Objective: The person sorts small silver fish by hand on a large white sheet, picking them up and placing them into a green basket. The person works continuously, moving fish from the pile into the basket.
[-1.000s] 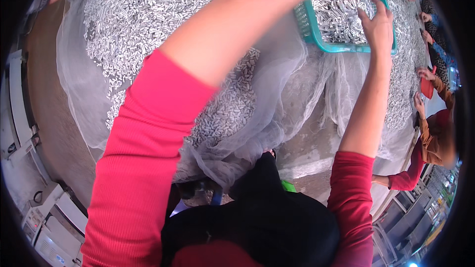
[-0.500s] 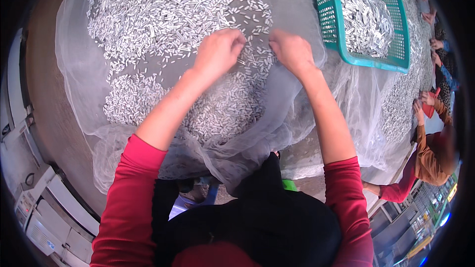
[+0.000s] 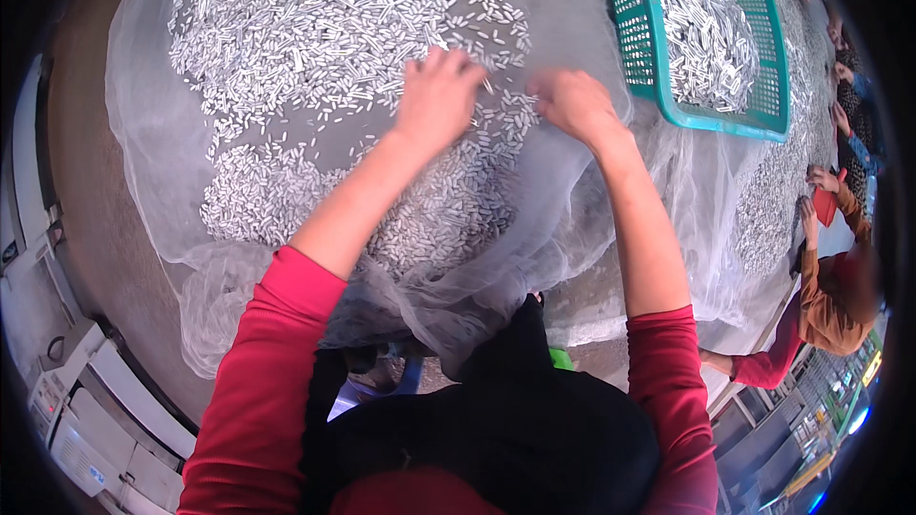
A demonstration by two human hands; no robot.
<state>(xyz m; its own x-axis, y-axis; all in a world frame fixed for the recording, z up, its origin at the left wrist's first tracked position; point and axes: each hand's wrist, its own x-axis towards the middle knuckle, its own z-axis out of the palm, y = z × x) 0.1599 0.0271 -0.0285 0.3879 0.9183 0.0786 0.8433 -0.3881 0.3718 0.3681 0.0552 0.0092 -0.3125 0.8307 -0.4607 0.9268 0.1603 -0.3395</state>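
Many small, silvery-white, rod-shaped pieces [image 3: 315, 24] lie in a wide heap on a sheer mesh cloth [image 3: 153, 162]. A nearer pile of similar pieces [image 3: 439, 215] spreads below my forearms. My left hand [image 3: 439, 100] is over the right side of the heap, fingers apart, with one pale piece showing beside its fingertips. To its right, my right hand [image 3: 577, 105] is curled at the edge of the scattered pieces. Motion smears its fingertips, and whether they hold a piece cannot be made out.
A green plastic basket [image 3: 682, 118] filled with such pieces stands at the upper right. Beyond it, several people's hands reach over another spread of pieces [image 3: 763, 200], and one hand is by a red scoop [image 3: 824, 207]. Grey machinery [image 3: 95, 410] stands at the lower left.
My left hand has moved slightly right and away from me, its fingers spreading. My right hand has shifted a little right and nearer. Another person's hand at the upper left has left the view.
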